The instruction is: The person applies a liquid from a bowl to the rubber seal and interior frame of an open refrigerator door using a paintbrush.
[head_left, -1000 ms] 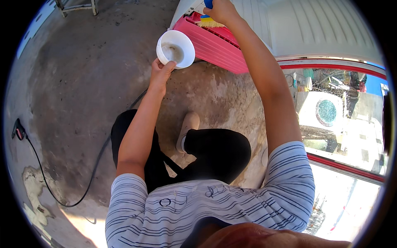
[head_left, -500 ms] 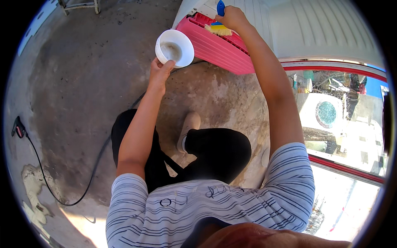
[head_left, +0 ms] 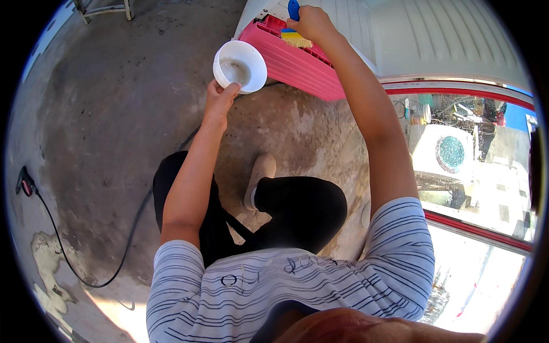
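My left hand (head_left: 222,102) grips the near rim of a white bowl (head_left: 256,64), thumb on the outside edge. The bowl is tilted toward me, and a little cloudy liquid shows in its bottom. Farther right and forward, my right hand (head_left: 311,24) is closed around the blue handle of a brush (head_left: 296,38) with a yellow band and pale bristles. Those bristles hang down at the upper edge of a pink ribbed plastic panel (head_left: 294,66). Whether they touch the panel, I cannot tell. Part of the handle is hidden in my fist.
Behind the pink panel stands a white ribbed body (head_left: 434,40). At right, a red-framed glass pane (head_left: 457,166) reflects a washing machine. A black hose (head_left: 132,234) ends in a spray gun (head_left: 24,182) on the concrete floor at left. A stool's legs (head_left: 103,10) show at far left.
My right hand and the brush have shifted slightly left along the pink panel's top. The bowl in my left hand has barely moved. The whole view has shifted a little.
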`<state>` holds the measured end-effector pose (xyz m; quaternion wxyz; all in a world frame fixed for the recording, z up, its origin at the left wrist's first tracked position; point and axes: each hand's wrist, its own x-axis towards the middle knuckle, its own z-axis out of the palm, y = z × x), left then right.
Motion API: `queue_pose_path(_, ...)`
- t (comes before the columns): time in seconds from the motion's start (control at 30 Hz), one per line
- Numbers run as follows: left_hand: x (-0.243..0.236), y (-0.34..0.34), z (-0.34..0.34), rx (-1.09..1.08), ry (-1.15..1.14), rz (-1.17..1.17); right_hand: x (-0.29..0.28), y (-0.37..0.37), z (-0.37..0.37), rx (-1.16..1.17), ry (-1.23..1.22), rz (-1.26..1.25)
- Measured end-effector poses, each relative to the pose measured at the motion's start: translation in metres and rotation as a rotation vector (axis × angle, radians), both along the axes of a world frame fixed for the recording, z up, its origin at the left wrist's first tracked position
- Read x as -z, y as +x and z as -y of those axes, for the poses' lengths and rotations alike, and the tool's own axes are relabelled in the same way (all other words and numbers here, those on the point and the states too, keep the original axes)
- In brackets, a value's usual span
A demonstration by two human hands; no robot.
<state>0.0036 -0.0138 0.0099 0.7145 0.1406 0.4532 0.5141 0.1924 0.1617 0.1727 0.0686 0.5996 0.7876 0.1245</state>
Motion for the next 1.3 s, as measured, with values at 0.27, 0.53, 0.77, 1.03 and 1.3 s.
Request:
queue_pose_path(0.27,-0.002,-0.001,0.000,0.015,0.028,0.049,-0.020,-0.009,0.003,0.039,-0.045,-0.105)
queue_pose_path(0.53,-0.007,-0.006,0.001,0.021,0.038,0.041,-0.011,0.015,0.018,0.021,-0.053,0.106)
queue_pose_path(0.77,0.000,-0.003,0.000,0.076,0.017,-0.003,-0.009,0.021,0.018,-0.004,-0.008,0.018)
queue_pose_path(1.03,0.006,0.000,0.000,0.087,0.000,-0.022,0.000,0.031,0.008,0.028,0.018,-0.023)
queue_pose_path(1.3,0.004,0.003,0.000,0.105,0.015,0.014,0.005,0.070,-0.005,0.059,0.041,0.048)
